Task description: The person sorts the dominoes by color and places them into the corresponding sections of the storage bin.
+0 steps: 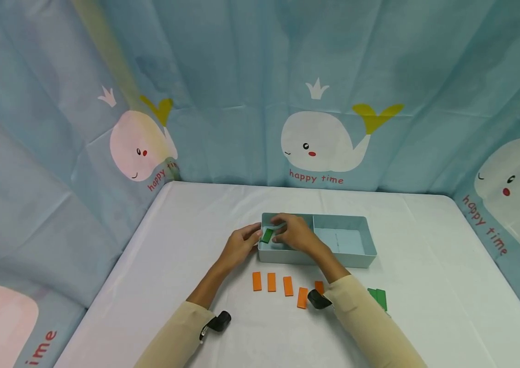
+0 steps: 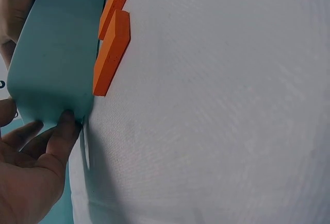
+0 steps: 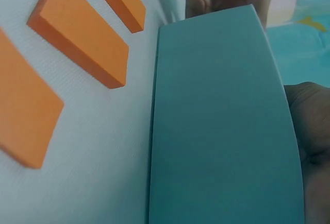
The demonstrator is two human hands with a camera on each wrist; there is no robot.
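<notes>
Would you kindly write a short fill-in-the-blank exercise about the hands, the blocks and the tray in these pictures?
1. The green block at the right hand is over the tray's ____ compartment.
2. The blocks in a row in front of the tray are ____ in colour.
3. The left hand touches the tray's ____ end.
4. The tray's right compartment holds ____ blocks.

Missing words: left; orange; left; no

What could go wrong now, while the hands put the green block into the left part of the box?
The right hand leans over the box, so the box might slide or tip; the left hand only steadies its corner. The green block seems loosely pinched and might drop crooked. The right sleeve lies close to the orange blocks and might knock them.
</notes>
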